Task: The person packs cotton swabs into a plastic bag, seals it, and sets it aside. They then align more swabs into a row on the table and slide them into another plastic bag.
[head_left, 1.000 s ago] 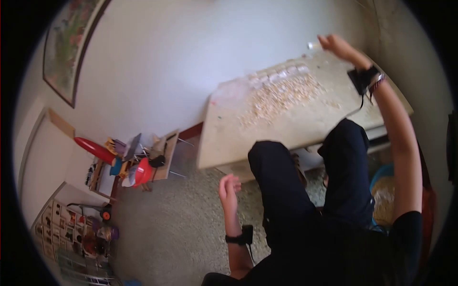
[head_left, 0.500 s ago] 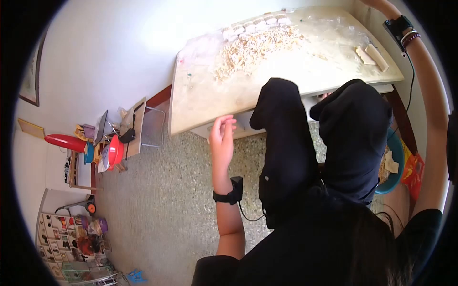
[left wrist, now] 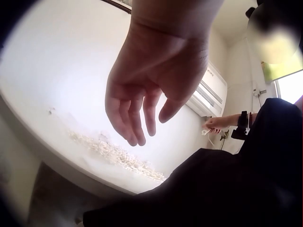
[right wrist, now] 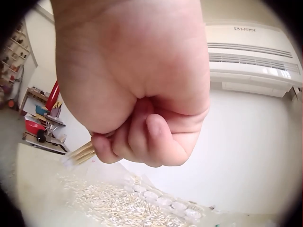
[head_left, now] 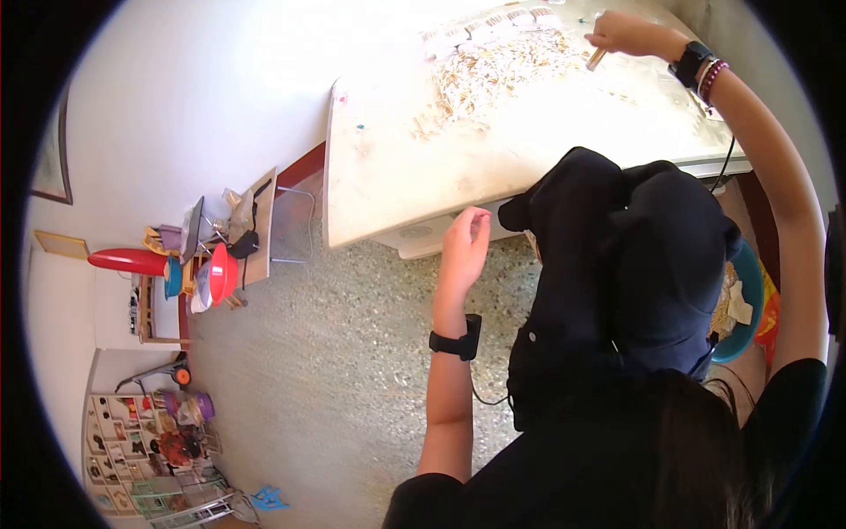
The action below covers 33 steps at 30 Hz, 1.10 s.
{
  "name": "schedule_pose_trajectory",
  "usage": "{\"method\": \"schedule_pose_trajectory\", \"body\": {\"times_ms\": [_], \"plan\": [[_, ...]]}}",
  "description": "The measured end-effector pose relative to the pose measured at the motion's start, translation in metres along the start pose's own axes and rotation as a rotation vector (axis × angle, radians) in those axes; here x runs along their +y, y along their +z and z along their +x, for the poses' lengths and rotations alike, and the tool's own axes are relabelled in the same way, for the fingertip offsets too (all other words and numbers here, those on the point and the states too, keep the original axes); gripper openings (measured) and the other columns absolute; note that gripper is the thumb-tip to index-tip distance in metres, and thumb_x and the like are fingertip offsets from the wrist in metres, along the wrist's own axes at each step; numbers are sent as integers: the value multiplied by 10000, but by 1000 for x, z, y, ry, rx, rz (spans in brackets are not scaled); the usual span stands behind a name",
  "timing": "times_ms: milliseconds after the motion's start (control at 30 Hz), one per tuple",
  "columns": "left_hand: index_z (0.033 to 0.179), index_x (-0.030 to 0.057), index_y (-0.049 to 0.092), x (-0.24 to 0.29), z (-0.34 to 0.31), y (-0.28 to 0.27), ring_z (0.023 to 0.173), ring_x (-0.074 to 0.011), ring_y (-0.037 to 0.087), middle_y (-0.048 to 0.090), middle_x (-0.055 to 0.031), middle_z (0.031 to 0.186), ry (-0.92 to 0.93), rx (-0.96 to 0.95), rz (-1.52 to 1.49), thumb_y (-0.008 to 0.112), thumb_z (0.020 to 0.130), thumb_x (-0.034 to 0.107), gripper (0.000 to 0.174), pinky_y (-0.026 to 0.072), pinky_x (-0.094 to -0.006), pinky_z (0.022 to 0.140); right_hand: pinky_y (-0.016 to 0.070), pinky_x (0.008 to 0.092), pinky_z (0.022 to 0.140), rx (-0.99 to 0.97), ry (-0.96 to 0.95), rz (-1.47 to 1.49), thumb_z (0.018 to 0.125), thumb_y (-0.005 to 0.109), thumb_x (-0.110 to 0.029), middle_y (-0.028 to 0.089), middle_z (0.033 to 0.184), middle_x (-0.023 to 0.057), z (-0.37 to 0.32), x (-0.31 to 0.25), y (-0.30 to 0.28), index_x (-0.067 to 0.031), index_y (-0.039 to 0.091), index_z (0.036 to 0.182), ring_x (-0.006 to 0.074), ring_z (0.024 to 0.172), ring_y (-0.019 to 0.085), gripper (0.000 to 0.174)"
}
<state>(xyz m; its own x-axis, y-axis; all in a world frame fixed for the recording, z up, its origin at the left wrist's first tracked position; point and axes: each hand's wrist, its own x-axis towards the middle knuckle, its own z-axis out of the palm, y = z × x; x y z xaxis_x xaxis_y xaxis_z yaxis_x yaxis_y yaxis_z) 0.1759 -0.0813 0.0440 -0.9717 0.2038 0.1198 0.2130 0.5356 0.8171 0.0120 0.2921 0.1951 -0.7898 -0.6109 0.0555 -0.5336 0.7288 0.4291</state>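
Observation:
My right hand [head_left: 633, 35] is raised over the far right of the table and grips a small bundle of cotton swabs [right wrist: 83, 153]. Its fingers curl round their sticks, and the white tips poke out beside the fist in the right wrist view. Below and to the left lies a loose heap of cotton swabs [head_left: 498, 75], with a row of white-wrapped packs [head_left: 489, 31] along its back. My left hand [head_left: 465, 247] hangs at the table's front edge. In the left wrist view its fingers are loosely bent and hold nothing.
The pale table [head_left: 388, 189] stands against the wall, my knees close to its front. A blue basin [head_left: 751, 331] with pale contents is on the floor at right. On the left, a folding table [head_left: 257, 251] stands by a red basin [head_left: 223, 271].
My right hand has come back from the upper right edge to above the table, now with a bundle of swabs showing. The left hand stays low and empty; the knees have drawn together.

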Motion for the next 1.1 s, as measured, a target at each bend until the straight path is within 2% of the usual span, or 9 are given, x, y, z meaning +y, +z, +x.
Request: {"method": "schedule_pose_trajectory", "body": {"times_ms": [67,167,200,233,533,800,867,1033,1100], "plan": [[948,8,571,-15,23,6,747,-178,589,628,-108,819,13,7,-49,505,883,161,179,454,-294,670,420,412,575,34,196,486,904,402,-354,530,555,177,21,-14,22,42,556,617,303,518,509,513],[907,-11,566,-22,61,18,710,-221,603,625,-138,786,-36,-53,103,519,871,189,209,461,-322,647,411,414,578,11,54,659,895,411,-369,533,551,161,56,-29,58,22,562,598,310,524,492,514],[883,-6,575,-17,77,24,741,-285,602,624,-168,793,-94,-48,196,513,862,217,233,464,-368,670,419,413,592,-38,94,711,894,412,-380,544,562,152,66,-41,68,12,574,613,313,536,503,509],[858,-1,585,-15,92,30,772,-349,601,622,-198,800,-157,-39,285,506,853,245,258,467,-414,694,430,415,601,-49,87,745,891,418,-388,556,573,147,71,-53,69,4,588,635,322,556,523,498],[713,28,581,-41,155,101,705,-332,596,621,-155,727,-394,70,513,552,779,361,340,465,-410,647,445,454,653,-175,-27,748,879,412,-351,588,652,204,70,-92,118,10,607,656,373,651,565,467],[712,-5,557,-24,161,119,642,-312,574,586,-163,666,-316,52,333,535,786,266,282,449,-383,600,437,444,681,-230,131,921,882,415,-351,595,687,192,49,-84,149,-4,617,682,377,681,559,449],[734,-7,549,-10,166,134,595,-246,560,582,-132,647,-269,-27,105,565,791,229,243,443,-335,579,434,452,681,-191,275,1126,887,410,-339,597,692,186,46,-88,150,-5,608,681,378,695,560,439],[785,-1,553,-2,177,170,604,-152,545,593,-78,677,-234,-91,-174,597,800,182,189,441,-285,591,451,439,676,-138,200,944,896,390,-331,596,695,184,27,-80,181,3,582,674,367,721,570,444],[801,2,557,0,179,178,615,-134,545,598,-68,694,-248,-109,-220,601,803,171,175,443,-278,600,461,436,669,-252,345,918,899,379,-335,601,700,182,20,-76,186,-2,593,683,364,719,576,452]]}}
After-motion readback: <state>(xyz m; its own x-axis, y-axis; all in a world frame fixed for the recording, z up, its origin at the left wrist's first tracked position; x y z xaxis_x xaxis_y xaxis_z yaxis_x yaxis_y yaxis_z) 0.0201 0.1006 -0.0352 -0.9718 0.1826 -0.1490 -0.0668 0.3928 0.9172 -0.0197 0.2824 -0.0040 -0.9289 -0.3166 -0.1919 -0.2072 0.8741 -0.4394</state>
